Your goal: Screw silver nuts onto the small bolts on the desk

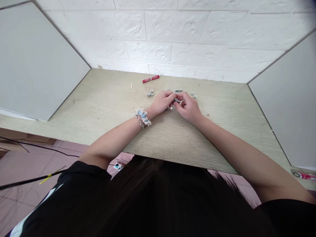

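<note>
Both of my hands meet over the wooden tabletop and pinch a small metal bolt [177, 101] between them. My left hand [161, 101] is closed at its left end, and its fingertips are partly hidden. From the right, my right hand [189, 106] grips the same bolt with thumb and fingers. Just beyond the hands lies another metal bolt piece [177, 91]. Two loose hex nuts, one of them a nearer nut [195, 97], sit to the right of my right hand. Left of my left hand are a bolt [149, 94] and a nut [152, 91]. Small metal parts [169, 108] show below my fingers.
A red marker-like tube [150, 79] lies toward the white brick-patterned wall [158, 49]. Pale panels stand at the left [41, 59] and right [288, 98] of the table [158, 138]. A red-and-white cylindrical object [304, 176] is at the far right edge.
</note>
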